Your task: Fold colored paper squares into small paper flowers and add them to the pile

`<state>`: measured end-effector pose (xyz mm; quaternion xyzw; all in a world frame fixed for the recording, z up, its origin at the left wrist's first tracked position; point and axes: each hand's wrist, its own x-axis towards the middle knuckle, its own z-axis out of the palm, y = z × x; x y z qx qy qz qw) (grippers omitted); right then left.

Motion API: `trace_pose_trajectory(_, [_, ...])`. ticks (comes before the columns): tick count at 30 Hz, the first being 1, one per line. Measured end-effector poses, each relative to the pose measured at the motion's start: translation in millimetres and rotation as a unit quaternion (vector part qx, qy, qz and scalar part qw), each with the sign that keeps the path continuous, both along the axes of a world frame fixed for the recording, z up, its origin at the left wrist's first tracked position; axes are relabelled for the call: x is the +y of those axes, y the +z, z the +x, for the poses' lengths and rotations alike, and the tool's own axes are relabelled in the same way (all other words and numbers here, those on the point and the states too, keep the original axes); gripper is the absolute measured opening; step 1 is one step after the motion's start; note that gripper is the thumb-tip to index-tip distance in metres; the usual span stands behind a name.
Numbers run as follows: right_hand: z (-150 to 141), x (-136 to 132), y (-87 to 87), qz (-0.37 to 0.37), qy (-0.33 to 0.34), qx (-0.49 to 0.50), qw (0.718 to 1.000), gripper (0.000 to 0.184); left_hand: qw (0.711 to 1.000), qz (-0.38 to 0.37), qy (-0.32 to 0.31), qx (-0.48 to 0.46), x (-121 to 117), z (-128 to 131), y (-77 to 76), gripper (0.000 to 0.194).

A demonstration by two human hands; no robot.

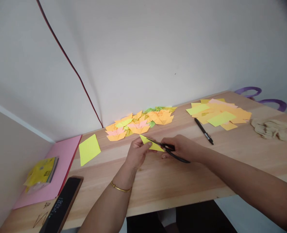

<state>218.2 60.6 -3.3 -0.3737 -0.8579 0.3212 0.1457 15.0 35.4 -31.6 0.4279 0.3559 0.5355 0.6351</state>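
Observation:
My left hand [138,151] pinches a folded piece of yellow paper [155,147], its thumb lying on top. A pair of black scissors [176,157] is gripped in my right hand [181,147]. Their blades lie along the upper edge of the yellow paper; whether they have cut into it I cannot tell. Just beyond my hands, against the wall, sits a pile of folded paper shapes [139,125] in orange, pink, yellow and green, several with small dots drawn on them.
Loose paper sheets [221,113], a black pen [203,131] and a crumpled beige cloth-like item [269,128] lie to the right, purple handles [271,103] behind. Leftward are a yellow sheet [89,149], a pink board [68,147], a yellow packet [41,171] and a phone [63,204].

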Motion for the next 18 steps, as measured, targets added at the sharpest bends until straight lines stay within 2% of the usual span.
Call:
trace_pose_trajectory(4, [-0.2,1.4,-1.6,0.01,-0.022,-0.008,1.0,0.036,1.0,-0.013,0.002,-0.006,0.5,-0.2,4.0,0.017])
trace_pose_trajectory(10, [0.5,2.1,-1.6,0.014,-0.025,-0.006,1.0,0.035,0.996,-0.008,0.079,-0.03,4.2,-2.7,6.5,0.011])
trace_pose_trajectory(18, [-0.8,3.4,-9.5,-0.004,-0.001,0.029,1.0,0.038,0.997,-0.007,0.066,-0.029,3.3,0.9,5.1,0.012])
